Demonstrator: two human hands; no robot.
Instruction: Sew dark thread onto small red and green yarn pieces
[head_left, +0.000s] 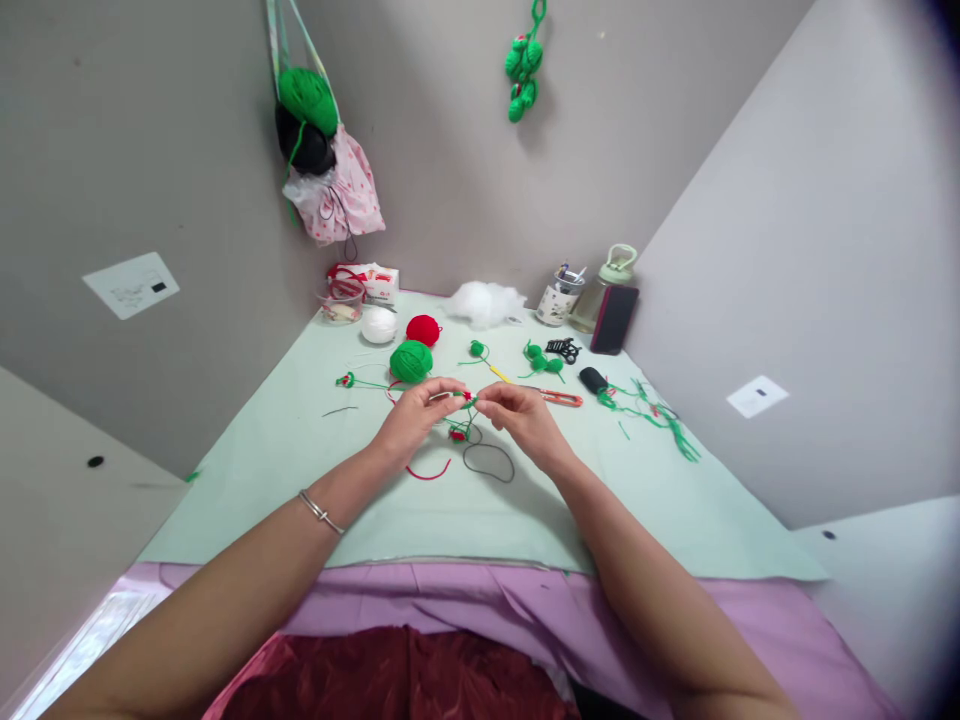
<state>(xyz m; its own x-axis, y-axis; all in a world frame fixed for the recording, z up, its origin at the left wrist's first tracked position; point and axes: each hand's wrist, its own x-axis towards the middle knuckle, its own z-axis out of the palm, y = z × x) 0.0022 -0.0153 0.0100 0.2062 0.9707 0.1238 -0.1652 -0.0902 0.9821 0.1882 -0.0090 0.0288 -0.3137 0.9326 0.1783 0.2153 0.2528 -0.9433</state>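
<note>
Between my two hands, over the middle of the table, is a small red and green crochet piece. My left hand pinches it from the left with thumb and fingers. From the other side, the closed fingertips of my right hand meet its green edge; whether they hold the piece or a strand I cannot tell. Just below, another red and green crochet piece hangs or lies among green strands. A dark grey cord loops on the table beneath, beside a red yarn end.
Green, red and white yarn balls stand behind my left hand. White stuffing lies at the back. Orange-handled scissors, a yellow crochet hook, green yarn scraps, a phone and a bottle are to the right.
</note>
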